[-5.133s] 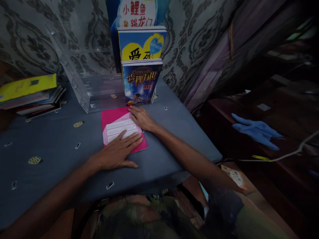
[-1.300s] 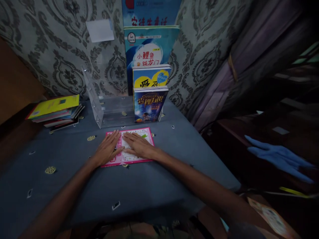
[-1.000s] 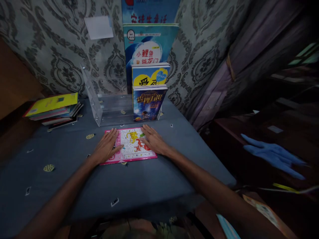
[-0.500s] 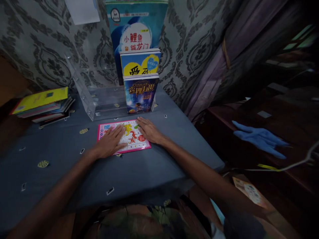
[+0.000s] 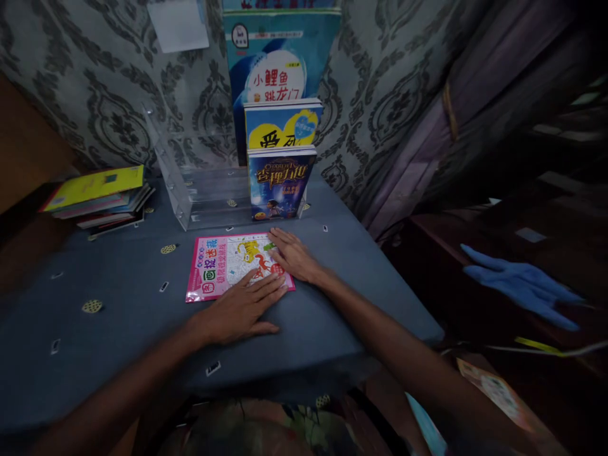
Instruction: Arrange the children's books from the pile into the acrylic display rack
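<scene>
A thin pink-bordered picture book [image 5: 213, 266] lies flat on the blue-grey tablecloth, its cover showing a yellow tiger and a red fox. My left hand [image 5: 244, 307] is laid over its lower edge, fingers extended and thumb apart on the cloth. On the book's right side rests my right hand [image 5: 292, 254], fingers stretched out and touching the cover. Just behind the book, a dark blue book [image 5: 280, 183] stands in a clear stepped rack [image 5: 209, 212].
Further back in the rack stand a yellow-and-blue book [image 5: 266, 120] and a tall teal book [image 5: 285, 50]. At the left is a stack of books [image 5: 99, 190] with a yellow one on top. A blue glove [image 5: 522, 285] lies on a dark surface to the right.
My left hand has slid right and toward me across the cover, uncovering the title on the left. My right hand stays on the book's right side. The view has shifted slightly.
</scene>
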